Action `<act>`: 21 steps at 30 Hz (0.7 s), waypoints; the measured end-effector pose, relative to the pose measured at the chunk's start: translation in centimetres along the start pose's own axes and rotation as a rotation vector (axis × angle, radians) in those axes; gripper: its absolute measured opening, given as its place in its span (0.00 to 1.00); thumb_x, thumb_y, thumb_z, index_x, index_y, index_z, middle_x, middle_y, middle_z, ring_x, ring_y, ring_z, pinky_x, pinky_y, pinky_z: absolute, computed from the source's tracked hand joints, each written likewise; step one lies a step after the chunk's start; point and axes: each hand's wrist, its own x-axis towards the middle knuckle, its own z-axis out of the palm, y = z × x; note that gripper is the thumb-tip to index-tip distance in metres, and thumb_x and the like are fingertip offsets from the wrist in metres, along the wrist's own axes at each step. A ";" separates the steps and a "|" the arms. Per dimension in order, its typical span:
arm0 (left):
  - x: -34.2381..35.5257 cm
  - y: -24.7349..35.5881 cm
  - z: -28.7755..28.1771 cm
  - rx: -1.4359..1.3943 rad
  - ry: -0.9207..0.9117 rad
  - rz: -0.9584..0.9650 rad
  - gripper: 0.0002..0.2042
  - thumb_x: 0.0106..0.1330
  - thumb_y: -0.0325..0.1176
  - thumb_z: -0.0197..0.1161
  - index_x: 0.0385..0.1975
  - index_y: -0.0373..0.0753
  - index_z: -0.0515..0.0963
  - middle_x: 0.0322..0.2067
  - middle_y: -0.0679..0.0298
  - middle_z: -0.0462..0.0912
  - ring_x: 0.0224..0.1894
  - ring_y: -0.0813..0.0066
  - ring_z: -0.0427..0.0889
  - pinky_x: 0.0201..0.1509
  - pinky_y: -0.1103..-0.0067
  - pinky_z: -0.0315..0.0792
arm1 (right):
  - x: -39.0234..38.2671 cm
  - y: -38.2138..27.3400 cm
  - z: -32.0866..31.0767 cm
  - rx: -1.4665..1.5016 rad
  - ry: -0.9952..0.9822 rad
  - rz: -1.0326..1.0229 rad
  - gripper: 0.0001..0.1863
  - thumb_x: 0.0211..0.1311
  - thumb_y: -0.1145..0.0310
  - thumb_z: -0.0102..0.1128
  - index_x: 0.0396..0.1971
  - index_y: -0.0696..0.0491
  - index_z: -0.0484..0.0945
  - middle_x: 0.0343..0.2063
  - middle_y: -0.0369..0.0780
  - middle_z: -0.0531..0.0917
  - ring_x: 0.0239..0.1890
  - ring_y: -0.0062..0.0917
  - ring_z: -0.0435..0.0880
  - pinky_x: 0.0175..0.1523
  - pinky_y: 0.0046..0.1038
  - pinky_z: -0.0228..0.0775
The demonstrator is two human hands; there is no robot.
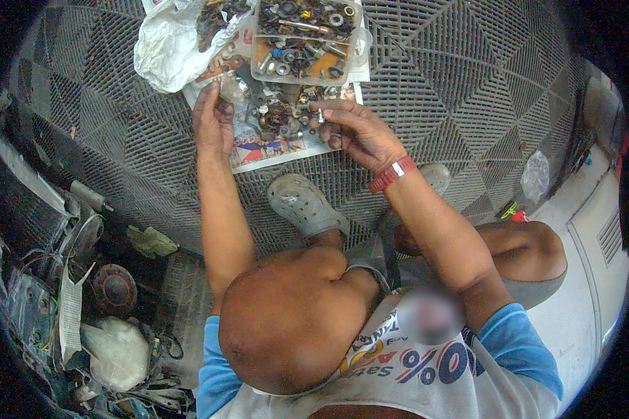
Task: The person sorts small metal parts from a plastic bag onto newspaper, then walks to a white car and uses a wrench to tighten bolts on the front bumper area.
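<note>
1. Here, the right hand, with a red band at its wrist, has thumb and fingers pinched together on a small silver-coloured metal bolt.
2. That bolt is above the right part of a printed newspaper sheet, near loose, mixed metal hardware.
3. The left hand is at the sheet's left edge, fingers raised and curled; whether they grip anything I cannot tell.
4. Beyond both hands are a clear plastic compartment box of fasteners and a crumpled white bag.
</note>
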 end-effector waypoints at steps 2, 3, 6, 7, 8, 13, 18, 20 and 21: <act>0.0 0.0 0.1 -0.009 0.027 -0.013 0.10 0.72 0.33 0.62 0.49 0.40 0.80 0.40 0.70 0.85 0.36 0.87 0.80 0.29 0.88 0.69 | 0.0 0.0 0.0 -0.005 -0.005 0.008 0.16 0.70 0.69 0.60 0.55 0.56 0.80 0.39 0.38 0.88 0.31 0.15 0.83 0.35 0.16 0.75; 0.0 0.0 0.1 -0.011 0.020 -0.011 0.10 0.72 0.33 0.62 0.49 0.40 0.80 0.40 0.70 0.85 0.36 0.87 0.80 0.29 0.88 0.70 | -0.1 -0.1 0.0 -0.006 -0.004 0.011 0.16 0.70 0.69 0.60 0.55 0.56 0.80 0.40 0.38 0.88 0.31 0.15 0.82 0.35 0.16 0.75; 0.0 0.0 0.0 -0.016 0.004 -0.004 0.10 0.72 0.33 0.62 0.49 0.40 0.80 0.40 0.70 0.85 0.36 0.87 0.80 0.29 0.89 0.69 | -0.1 -0.1 -0.1 -0.016 -0.003 0.020 0.16 0.70 0.69 0.60 0.55 0.56 0.80 0.40 0.37 0.88 0.31 0.15 0.81 0.35 0.16 0.74; 0.0 0.0 0.1 -0.018 0.002 -0.002 0.10 0.72 0.33 0.62 0.49 0.39 0.79 0.40 0.70 0.85 0.36 0.87 0.80 0.29 0.89 0.69 | -0.1 -0.1 -0.2 -0.020 -0.002 0.023 0.16 0.70 0.69 0.60 0.55 0.56 0.80 0.40 0.37 0.88 0.31 0.15 0.81 0.35 0.16 0.74; 0.0 0.0 0.2 -0.019 -0.001 0.000 0.10 0.72 0.33 0.62 0.49 0.39 0.79 0.39 0.70 0.84 0.36 0.87 0.80 0.29 0.89 0.69 | -0.1 0.0 -0.2 -0.029 0.007 0.020 0.16 0.70 0.69 0.60 0.55 0.56 0.80 0.40 0.38 0.88 0.31 0.15 0.81 0.35 0.16 0.74; 0.0 0.0 -0.1 -0.013 -0.020 0.005 0.10 0.72 0.33 0.62 0.49 0.39 0.80 0.39 0.70 0.84 0.34 0.88 0.79 0.29 0.88 0.69 | -0.1 0.0 -0.3 -0.073 0.042 0.018 0.16 0.70 0.69 0.60 0.54 0.56 0.80 0.41 0.39 0.88 0.31 0.15 0.81 0.33 0.15 0.72; -0.1 0.1 0.2 -0.007 -0.007 -0.003 0.09 0.72 0.33 0.63 0.48 0.39 0.80 0.39 0.70 0.84 0.34 0.88 0.78 0.29 0.88 0.69 | 0.0 0.1 -0.5 -0.074 0.053 0.021 0.15 0.70 0.69 0.60 0.53 0.56 0.80 0.41 0.40 0.88 0.31 0.15 0.82 0.33 0.16 0.71; -0.1 0.1 0.2 -0.004 -0.007 0.000 0.10 0.72 0.33 0.63 0.48 0.39 0.80 0.39 0.70 0.84 0.33 0.88 0.78 0.29 0.88 0.69 | -0.1 0.0 -0.3 -0.080 0.057 0.028 0.15 0.69 0.68 0.61 0.53 0.56 0.81 0.41 0.40 0.88 0.31 0.16 0.82 0.33 0.17 0.72; 0.0 0.1 0.1 -0.005 0.000 0.001 0.10 0.72 0.33 0.63 0.48 0.39 0.80 0.39 0.71 0.84 0.33 0.88 0.78 0.29 0.88 0.69 | -0.1 -0.1 -0.3 -0.079 0.058 0.034 0.15 0.69 0.68 0.62 0.53 0.56 0.81 0.41 0.40 0.88 0.31 0.16 0.82 0.34 0.17 0.72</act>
